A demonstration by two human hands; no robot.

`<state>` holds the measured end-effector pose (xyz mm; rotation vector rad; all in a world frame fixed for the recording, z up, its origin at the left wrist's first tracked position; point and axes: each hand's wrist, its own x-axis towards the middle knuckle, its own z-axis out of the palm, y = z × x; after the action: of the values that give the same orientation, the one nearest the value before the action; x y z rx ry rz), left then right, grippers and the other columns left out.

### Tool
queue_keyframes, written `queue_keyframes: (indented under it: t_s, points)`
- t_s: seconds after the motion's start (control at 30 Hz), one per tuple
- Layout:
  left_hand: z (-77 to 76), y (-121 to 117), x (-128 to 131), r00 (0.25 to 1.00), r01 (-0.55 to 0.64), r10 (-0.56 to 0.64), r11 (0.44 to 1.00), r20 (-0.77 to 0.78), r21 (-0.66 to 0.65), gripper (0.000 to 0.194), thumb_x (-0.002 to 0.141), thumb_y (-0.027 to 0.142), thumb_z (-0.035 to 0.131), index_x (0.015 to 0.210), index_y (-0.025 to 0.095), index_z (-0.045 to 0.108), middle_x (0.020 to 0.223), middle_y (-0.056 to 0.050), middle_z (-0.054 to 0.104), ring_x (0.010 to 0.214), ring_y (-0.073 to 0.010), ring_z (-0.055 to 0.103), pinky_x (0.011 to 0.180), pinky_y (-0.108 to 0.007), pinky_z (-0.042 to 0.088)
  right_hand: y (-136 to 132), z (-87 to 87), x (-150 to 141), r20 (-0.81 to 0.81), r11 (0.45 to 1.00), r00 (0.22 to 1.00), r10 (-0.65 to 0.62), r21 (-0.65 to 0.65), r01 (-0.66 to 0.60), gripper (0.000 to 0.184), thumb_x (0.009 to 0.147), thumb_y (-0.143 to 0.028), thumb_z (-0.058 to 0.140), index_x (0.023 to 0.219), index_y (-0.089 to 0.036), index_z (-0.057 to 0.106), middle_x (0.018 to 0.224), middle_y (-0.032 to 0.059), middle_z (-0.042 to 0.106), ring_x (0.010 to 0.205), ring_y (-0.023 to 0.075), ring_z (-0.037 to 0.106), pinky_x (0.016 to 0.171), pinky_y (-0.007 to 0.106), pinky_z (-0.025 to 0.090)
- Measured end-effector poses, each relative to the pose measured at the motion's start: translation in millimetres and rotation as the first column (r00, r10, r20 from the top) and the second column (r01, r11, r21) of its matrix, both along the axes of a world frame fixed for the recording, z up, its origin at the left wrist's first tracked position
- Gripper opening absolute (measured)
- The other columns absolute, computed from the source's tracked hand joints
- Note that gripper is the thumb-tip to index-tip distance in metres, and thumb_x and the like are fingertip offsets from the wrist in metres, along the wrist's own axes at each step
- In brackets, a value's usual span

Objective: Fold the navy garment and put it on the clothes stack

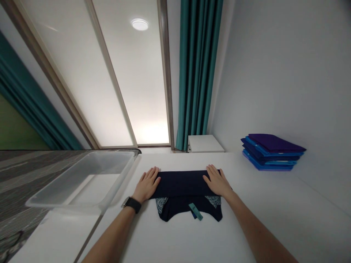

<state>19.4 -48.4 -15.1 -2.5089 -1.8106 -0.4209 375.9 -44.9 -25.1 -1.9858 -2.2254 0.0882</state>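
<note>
- Head view: dark shirt (183, 184) lies folded on the white desk (274, 204), mid-front, w/ a teal tag (195, 211) sticking out of the near edge.
- Risk: fold looks loose; uneven pressure btw. the two sides could skew it, and the near flaps could slip out.
- Left hand (147, 184): flat, fingers spread, palm pressing the shirt's left end; grips nothing.
- Right hand (217, 181): same, flat on the right end.
- Clear bin (82, 182) to the left, stack of blue cloths (270, 153) well apart on the right.

Two hands (146, 184), one dark garment (182, 184), one clear bin (82, 182), one folded stack (271, 151)
</note>
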Motion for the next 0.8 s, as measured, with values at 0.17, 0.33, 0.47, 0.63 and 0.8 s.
queue_keyframes:
  t_s: [0.17, 0.33, 0.47, 0.63, 0.8]
  points:
    - [0.0, 9.9, -20.1, 0.963, -0.026, 0.033, 0.999, 0.267, -0.032, 0.048, 0.098, 0.036, 0.029, 0.132, 0.015, 0.055, 0.138, -0.011, 0.057, 0.132, -0.0231, 0.048, 0.113, -0.046, 0.032, -0.7, -2.6, 0.3, -0.021, 1.000, 1.000, 0.008, 0.013, -0.008, 0.062, 0.097, -0.045, 0.027, 0.148, -0.010, 0.036, 0.156, 0.0130, 0.030, 0.147, 0.0242, 0.019, 0.118, 0.052, 0.011]
    - [8.4, 19.4, -33.3, 0.835, -0.150, 0.167, 0.986, 0.524, -0.074, 0.043, 0.093, 0.041, 0.038, 0.111, 0.015, 0.067, 0.112, -0.010, 0.071, 0.108, -0.0241, 0.063, 0.097, -0.040, 0.048, 6.8, -15.0, 18.6, -0.112, 0.993, 0.993, 0.022, 0.114, -0.009, 0.056, 0.096, -0.040, 0.029, 0.143, -0.014, 0.044, 0.153, 0.0122, 0.038, 0.144, 0.0246, 0.027, 0.117, 0.051, 0.019]
    - [10.0, 21.3, -34.1, 0.852, -0.144, 0.138, 0.989, 0.506, -0.028, 0.041, 0.091, 0.042, 0.041, 0.109, 0.018, 0.069, 0.107, -0.007, 0.072, 0.103, -0.0249, 0.063, 0.093, -0.040, 0.048, 17.4, -25.6, 44.0, -0.185, 0.988, 0.983, 0.013, 0.156, 0.017, 0.051, 0.094, -0.035, 0.034, 0.135, -0.012, 0.053, 0.144, 0.0142, 0.050, 0.136, 0.0264, 0.041, 0.114, 0.048, 0.029]
    - [10.2, 21.8, -27.3, 0.920, -0.062, 0.053, 0.998, 0.389, 0.011, 0.036, 0.093, 0.040, 0.043, 0.106, 0.021, 0.071, 0.104, -0.006, 0.073, 0.098, -0.0248, 0.061, 0.090, -0.040, 0.047, 20.9, -30.1, 56.6, -0.224, 0.983, 0.974, 0.040, 0.182, 0.002, 0.048, 0.094, -0.033, 0.036, 0.131, -0.011, 0.056, 0.138, 0.0157, 0.055, 0.130, 0.0266, 0.048, 0.112, 0.046, 0.034]
    - [5.4, 23.4, -21.2, 0.954, -0.073, 0.057, 0.996, 0.294, 0.043, 0.032, 0.090, 0.036, 0.050, 0.109, 0.021, 0.070, 0.097, -0.007, 0.069, 0.095, -0.0244, 0.059, 0.085, -0.039, 0.047, 22.2, -27.9, 59.1, -0.301, 0.977, 0.950, 0.081, 0.212, -0.016, 0.045, 0.094, -0.031, 0.036, 0.128, -0.012, 0.058, 0.132, 0.0156, 0.059, 0.124, 0.0241, 0.052, 0.110, 0.041, 0.036]
